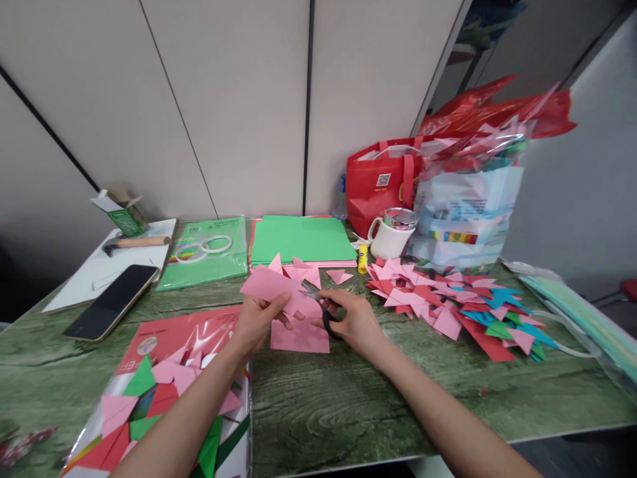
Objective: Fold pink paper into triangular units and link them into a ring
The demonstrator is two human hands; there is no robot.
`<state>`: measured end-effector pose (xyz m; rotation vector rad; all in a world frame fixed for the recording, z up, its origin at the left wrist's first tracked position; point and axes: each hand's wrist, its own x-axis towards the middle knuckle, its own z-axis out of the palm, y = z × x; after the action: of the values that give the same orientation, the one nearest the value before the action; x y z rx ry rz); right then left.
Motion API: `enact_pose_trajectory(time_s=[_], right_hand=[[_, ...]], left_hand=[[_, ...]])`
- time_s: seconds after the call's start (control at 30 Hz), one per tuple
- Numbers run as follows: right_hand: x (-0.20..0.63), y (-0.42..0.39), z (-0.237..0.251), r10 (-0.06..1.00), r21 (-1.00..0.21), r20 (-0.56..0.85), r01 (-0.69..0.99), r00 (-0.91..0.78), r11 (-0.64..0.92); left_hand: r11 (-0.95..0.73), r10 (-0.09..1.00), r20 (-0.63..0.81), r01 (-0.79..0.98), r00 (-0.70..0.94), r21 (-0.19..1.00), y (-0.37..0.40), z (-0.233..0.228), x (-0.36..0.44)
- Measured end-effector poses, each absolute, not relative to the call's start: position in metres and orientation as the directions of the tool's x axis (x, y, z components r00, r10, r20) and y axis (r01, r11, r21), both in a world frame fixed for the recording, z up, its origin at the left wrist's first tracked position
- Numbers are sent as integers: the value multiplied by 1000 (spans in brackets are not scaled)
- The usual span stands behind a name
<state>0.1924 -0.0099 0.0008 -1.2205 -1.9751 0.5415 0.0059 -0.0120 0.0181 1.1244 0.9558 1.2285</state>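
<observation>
My left hand (263,318) pinches a sheet of pink paper (266,283), raised a little above the table. My right hand (355,322) is closed around the black handles of a pair of scissors (328,318). Their blades point left and touch or overlap the right edge of the pink sheet; I cannot tell how far they are apart. Under my hands, a pink paper square (301,336) lies on the table. Just behind are several cut pink pieces (303,271), with one pink triangle (340,276) apart on the right.
Green paper (301,239) is stacked at the back. A glue stick (363,259) and white mug (392,236) stand beside a red bag (375,179). Folded paper pieces (413,292) spread rightward. Leftward lie a phone (112,302), hammer (137,242), tape rolls (216,243) and a plastic packet (184,332).
</observation>
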Motion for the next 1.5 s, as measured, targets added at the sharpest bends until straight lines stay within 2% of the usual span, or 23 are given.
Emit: enact_pose_trajectory(time_s=[0.63,1.0,1.23,1.33,1.43,1.5], right_hand=[[194,-12,3,894,-626,355,641,-273,445],[194,-12,1,898,-640,361,634,-251,434],[195,-13,3,921,-672,296,630,-252,389],[193,-12,6,938,-792,231,511,-257,335],[193,-13,11,900,-978,79,141,-429,154],[193,-15,14,818,-994,-1,-86,-576,-62]], left_hand=[[0,992,21,-165,124,986,-9,14,3],[5,990,12,-123,140,992,-7,10,0],[7,991,12,-142,136,990,-8,11,2],[16,998,-4,-176,64,984,-7,13,3],[-5,1000,-2,-223,-31,975,-7,16,3],[-23,999,11,-252,-47,968,-7,17,3]])
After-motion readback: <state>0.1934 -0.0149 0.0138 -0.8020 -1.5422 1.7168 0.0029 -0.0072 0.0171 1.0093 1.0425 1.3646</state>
